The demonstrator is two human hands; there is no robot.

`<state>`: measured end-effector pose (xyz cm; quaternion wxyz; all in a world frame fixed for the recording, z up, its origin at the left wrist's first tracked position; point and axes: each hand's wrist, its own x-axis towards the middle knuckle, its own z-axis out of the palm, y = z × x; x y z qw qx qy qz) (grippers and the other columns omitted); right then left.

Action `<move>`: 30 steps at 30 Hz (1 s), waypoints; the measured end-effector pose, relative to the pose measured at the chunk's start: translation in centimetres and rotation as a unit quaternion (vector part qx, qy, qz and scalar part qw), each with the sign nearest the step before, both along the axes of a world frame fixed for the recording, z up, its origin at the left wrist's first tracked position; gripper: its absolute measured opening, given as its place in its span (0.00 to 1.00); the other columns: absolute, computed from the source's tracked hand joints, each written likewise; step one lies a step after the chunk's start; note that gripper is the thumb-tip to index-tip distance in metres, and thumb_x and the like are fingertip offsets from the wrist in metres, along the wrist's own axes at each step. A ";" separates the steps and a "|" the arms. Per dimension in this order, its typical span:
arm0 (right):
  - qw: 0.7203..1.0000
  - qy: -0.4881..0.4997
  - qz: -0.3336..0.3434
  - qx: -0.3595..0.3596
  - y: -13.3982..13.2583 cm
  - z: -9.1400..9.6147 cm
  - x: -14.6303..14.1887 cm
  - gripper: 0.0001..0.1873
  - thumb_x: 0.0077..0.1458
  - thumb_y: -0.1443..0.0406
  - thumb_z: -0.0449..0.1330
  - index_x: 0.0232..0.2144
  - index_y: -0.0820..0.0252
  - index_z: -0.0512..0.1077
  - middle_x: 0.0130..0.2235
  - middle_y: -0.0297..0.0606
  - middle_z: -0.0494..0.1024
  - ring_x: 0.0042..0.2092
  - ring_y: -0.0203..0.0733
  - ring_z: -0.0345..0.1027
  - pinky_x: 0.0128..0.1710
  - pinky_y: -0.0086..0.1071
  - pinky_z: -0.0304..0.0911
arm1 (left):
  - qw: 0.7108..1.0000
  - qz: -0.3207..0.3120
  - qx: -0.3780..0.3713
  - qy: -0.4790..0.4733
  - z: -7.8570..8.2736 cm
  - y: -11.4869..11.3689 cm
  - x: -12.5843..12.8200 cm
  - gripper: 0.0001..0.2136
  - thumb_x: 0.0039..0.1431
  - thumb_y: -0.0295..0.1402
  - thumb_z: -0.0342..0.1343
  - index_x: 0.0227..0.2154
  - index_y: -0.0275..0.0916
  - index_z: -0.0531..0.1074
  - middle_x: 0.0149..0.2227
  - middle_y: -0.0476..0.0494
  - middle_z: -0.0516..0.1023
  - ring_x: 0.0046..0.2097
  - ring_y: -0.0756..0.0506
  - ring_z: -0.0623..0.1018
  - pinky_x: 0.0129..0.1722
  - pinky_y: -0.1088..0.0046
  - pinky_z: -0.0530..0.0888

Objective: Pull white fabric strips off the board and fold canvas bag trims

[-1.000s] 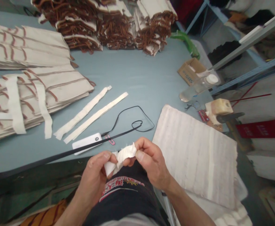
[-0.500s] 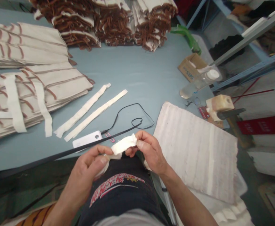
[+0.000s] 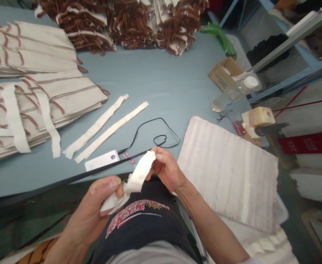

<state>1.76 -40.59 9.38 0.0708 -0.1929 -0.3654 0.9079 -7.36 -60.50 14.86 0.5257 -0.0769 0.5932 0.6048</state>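
A cream fabric strip (image 3: 139, 174) stretches between my two hands, just above the dark apron (image 3: 147, 216) and near the table's front edge. My left hand (image 3: 101, 196) is closed round its lower, bunched end. With thumb and fingers, my right hand (image 3: 167, 167) pinches the upper end. Beyond them on the table lie two more pale strips, a wider fabric strip (image 3: 96, 125) and a narrower fabric strip (image 3: 114, 131). A white power bank (image 3: 102, 160) with a black cable sits close to my left hand, beside a pink clip (image 3: 128, 157).
Stacked cream fabric pieces (image 3: 50, 95) with brown edging fill the left side, with loose strips draped over them. Brown-and-white bundles (image 3: 133, 27) stand at the back. On the right are a quilted pad (image 3: 229, 172), a plastic bottle (image 3: 234, 94) and a cardboard box (image 3: 223, 73).
My left hand has moved down and left, while my right hand has risen slightly leftward. The strip between them now slants more steeply and shows more of its length.
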 end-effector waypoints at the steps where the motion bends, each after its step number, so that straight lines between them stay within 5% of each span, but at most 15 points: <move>1: 1.000 0.001 0.000 -0.006 0.1 -0.1 0.0 0.18 0.57 0.51 0.70 0.32 0.57 0.71 0.28 0.32 0.78 0.26 0.36 0.73 0.22 0.24 0.75 | 1.000 0.006 0.003 0.003 0.0 -0.1 0.1 0.30 0.44 0.62 0.78 0.19 0.38 0.77 0.12 0.59 0.53 0.19 0.55 0.53 0.21 0.78 0.54; 11: 0.999 0.026 -0.025 -0.017 1.2 1.2 0.9 0.17 0.59 0.51 0.68 0.34 0.56 0.71 0.28 0.33 0.80 0.24 0.37 0.75 0.22 0.28 0.78 | 0.992 0.121 0.029 -0.036 -0.7 -2.3 -0.9 0.20 0.52 0.49 0.76 0.24 0.42 0.73 0.16 0.59 0.47 0.21 0.51 0.56 0.22 0.76 0.69; 15: 0.998 0.035 -0.051 -0.006 1.9 2.5 1.5 0.18 0.59 0.51 0.69 0.33 0.56 0.70 0.25 0.30 0.78 0.25 0.39 0.77 0.22 0.28 0.77 | 0.980 0.194 0.002 -0.032 -1.8 -3.3 -1.2 0.18 0.46 0.46 0.77 0.28 0.40 0.76 0.21 0.55 0.65 0.23 0.51 0.64 0.22 0.75 0.72; 18: 0.997 0.044 -0.062 0.004 2.4 4.7 2.3 0.20 0.60 0.50 0.71 0.32 0.56 0.71 0.26 0.32 0.81 0.24 0.40 0.78 0.21 0.27 0.76 | 0.987 0.157 -0.012 -0.025 -3.0 -5.3 -1.6 0.20 0.44 0.47 0.78 0.33 0.39 0.80 0.28 0.48 0.79 0.28 0.47 0.73 0.27 0.72 0.78; 25: 0.993 0.078 -0.074 0.040 3.7 12.1 2.9 0.16 0.62 0.55 0.75 0.30 0.56 0.77 0.27 0.34 0.84 0.23 0.38 0.76 0.23 0.26 0.75 | 0.974 0.136 -0.157 0.086 -6.9 -8.7 -1.7 0.25 0.42 0.57 0.76 0.32 0.40 0.85 0.29 0.47 0.83 0.31 0.42 0.78 0.28 0.71 0.79; 30: 0.986 0.093 -0.082 0.108 5.6 14.5 1.4 0.15 0.60 0.53 0.76 0.31 0.55 0.79 0.28 0.34 0.84 0.27 0.43 0.81 0.24 0.30 0.77 | 0.950 0.127 -0.244 0.150 -8.9 -10.2 -2.9 0.28 0.36 0.59 0.76 0.35 0.42 0.87 0.37 0.44 0.90 0.41 0.35 0.87 0.35 0.68 0.85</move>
